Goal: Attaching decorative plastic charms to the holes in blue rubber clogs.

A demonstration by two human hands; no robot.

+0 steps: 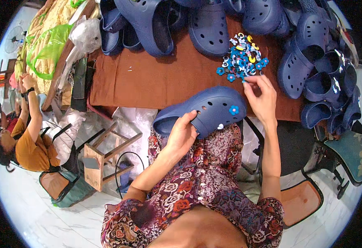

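Observation:
My left hand (182, 135) grips a navy blue foam clog (219, 108) by its side, thumb on top, above my lap at the table's front edge. On the clog's upper sit a blue flower charm (234, 110) and a small white charm (220, 126); its other holes show bare. My right hand (263, 98) is closed in a pinch at the near edge of a loose pile of shoe charms (243, 53), in blue, white, yellow and black. A bit of blue shows at its fingertips, seemingly one small charm.
Several navy clogs (209, 31) line the far side of the brown-covered table (144, 82), and more clogs (298, 66) crowd its right end. A wooden stool (94, 165) stands at lower left. Further left, a person in a mustard top (34, 149) works beside a green bag (51, 49).

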